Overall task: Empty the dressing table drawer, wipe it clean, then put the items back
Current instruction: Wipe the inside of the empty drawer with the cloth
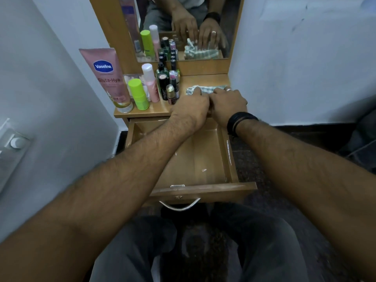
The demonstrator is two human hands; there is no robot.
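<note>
The wooden drawer is pulled out below the dressing table top, and its inside is bare apart from small specks. A checked cloth lies folded on the table top at the right. Both hands rest on it side by side: my left hand covers its near left part, my right hand, with a ring and a black wristband, covers its near right part. The fingers press down on the cloth; whether they grip it I cannot tell. Cosmetics stand on the left of the top.
A pink Vaseline tube, a green bottle, a pink spray bottle and several small dark bottles crowd the table's left half. A mirror rises behind. White walls close in on both sides. The drawer handle hangs above my knees.
</note>
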